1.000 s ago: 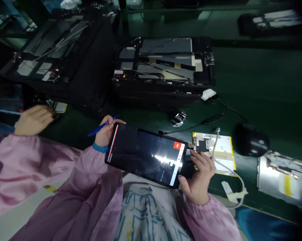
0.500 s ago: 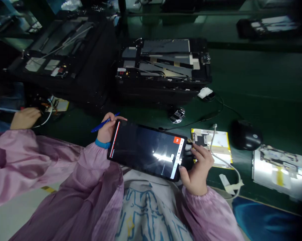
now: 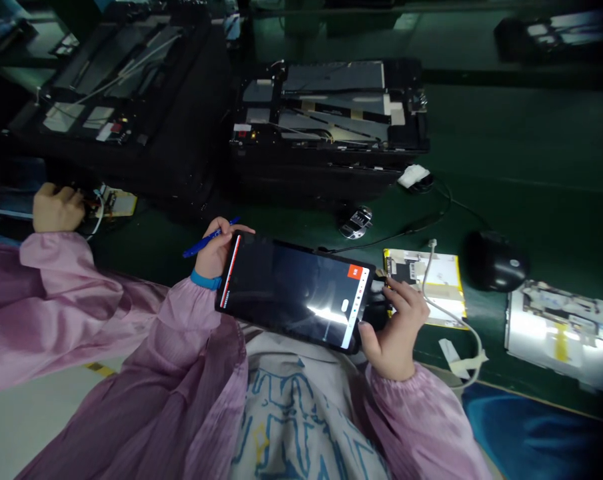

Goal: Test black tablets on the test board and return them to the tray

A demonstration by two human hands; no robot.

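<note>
I hold a black tablet tilted over my lap, its dark screen showing a red bar on the left edge and a red button at the top right. My left hand grips the tablet's left end and also pinches a blue pen between its fingers. My right hand is closed round the tablet's right end, fingers curled over the edge beside a yellow-backed board with a white cable.
A co-worker's hand in a pink sleeve rests on small parts at the far left. Two open black device chassis sit at the back of the green bench. A black mouse, a metal plate and a small metal clip lie nearby.
The co-worker's hand drew back to the left and closed on parts near the bench edge. My hands kept the tablet, which shifted only slightly; the view tilted a little.
</note>
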